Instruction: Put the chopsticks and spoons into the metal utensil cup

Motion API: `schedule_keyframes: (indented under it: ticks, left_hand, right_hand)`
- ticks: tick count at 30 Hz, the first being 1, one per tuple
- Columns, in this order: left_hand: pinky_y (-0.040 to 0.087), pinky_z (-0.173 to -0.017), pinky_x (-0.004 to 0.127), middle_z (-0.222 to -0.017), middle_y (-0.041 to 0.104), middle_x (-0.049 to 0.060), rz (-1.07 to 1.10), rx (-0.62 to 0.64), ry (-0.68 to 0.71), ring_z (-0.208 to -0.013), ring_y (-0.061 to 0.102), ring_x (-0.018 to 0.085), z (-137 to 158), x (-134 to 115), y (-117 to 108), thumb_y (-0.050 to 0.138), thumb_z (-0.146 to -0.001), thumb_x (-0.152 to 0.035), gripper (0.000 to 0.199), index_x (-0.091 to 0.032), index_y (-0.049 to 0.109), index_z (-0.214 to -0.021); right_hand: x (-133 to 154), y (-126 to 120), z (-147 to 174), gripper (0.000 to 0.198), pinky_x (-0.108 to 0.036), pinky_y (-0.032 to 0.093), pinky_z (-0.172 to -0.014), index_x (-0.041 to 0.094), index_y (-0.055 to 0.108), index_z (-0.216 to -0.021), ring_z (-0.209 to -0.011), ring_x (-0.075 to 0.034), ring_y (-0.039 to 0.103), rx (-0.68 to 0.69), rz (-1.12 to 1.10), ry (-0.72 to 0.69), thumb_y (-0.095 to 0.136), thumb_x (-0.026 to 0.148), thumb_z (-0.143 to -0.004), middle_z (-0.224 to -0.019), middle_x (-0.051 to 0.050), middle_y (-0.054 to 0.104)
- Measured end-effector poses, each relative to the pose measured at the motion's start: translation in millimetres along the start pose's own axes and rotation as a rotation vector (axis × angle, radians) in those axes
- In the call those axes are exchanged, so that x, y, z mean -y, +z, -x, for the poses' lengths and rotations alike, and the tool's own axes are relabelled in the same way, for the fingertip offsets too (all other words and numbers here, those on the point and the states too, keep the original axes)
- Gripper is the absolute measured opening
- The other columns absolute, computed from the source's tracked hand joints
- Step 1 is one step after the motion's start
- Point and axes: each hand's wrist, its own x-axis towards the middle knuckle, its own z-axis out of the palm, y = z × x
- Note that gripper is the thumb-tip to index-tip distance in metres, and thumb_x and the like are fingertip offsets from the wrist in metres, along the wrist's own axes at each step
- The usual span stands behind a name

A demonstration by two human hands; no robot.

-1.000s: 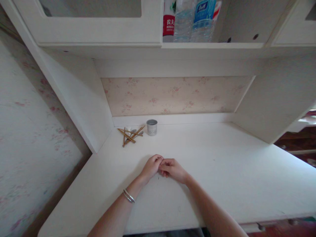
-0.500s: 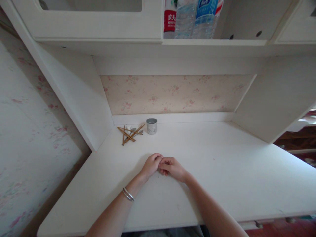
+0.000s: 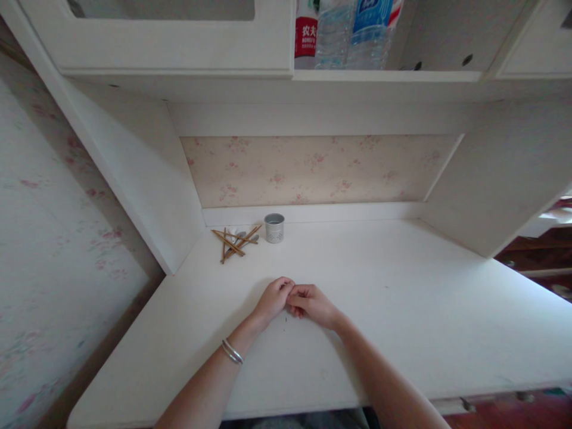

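My left hand (image 3: 271, 302), with silver bangles (image 3: 232, 351) on its wrist, rests on the white desk (image 3: 438, 322). Its fingers are curled and touch those of my right hand (image 3: 313, 304), also closed. No object shows in either hand, though the inner fingers are partly hidden. Beyond them, towards the back, a small grey metal cup (image 3: 274, 229) with a pattern of dots stands upright. To its left lies a crossed pile of chopsticks (image 3: 232, 244), with metal spoons (image 3: 250, 239) and a small white piece (image 3: 232, 232) among them.
Above the desk hangs a white cabinet (image 3: 179, 50), with plastic bottles (image 3: 333, 36) on its open shelf. White side panels (image 3: 138, 173) close in the left and right. Floral wallpaper (image 3: 277, 173) covers the back. A few tiny dark specks lie near my hands.
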Motion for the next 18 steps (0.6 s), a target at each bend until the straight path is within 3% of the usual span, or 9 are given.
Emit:
schedule_keyframes:
  ticks: [14, 18]
  left_hand:
    - [0.04, -0.056, 0.023, -0.064, 0.06, -0.001, 0.043, 0.024, -0.024, -0.057, 0.055, 0.013, -1.5, 3.6, 0.5, 0.046, -0.081, -0.036, 0.023, -0.017, 0.06, -0.082]
    - [0.042, -0.061, 0.024, -0.067, 0.062, 0.0, 0.026, 0.013, -0.006, -0.062, 0.057, 0.013, -0.2, 1.3, 0.2, 0.046, -0.081, -0.036, 0.024, -0.017, 0.061, -0.081]
  right_hand:
    - [1.1, 0.4, 1.0, 0.019, -0.02, 0.037, -0.046, 0.015, 0.059, -0.065, -0.046, -0.007, 0.048, 0.0, 0.002, 0.007, 0.062, 0.03, -0.076, -0.055, 0.002, 0.056]
    - [0.6, 0.2, 0.6, 0.019, -0.02, 0.037, -0.046, 0.015, 0.059, -0.065, -0.046, -0.008, 0.048, -0.002, -0.011, 0.008, 0.063, 0.031, -0.075, -0.055, 0.002, 0.056]
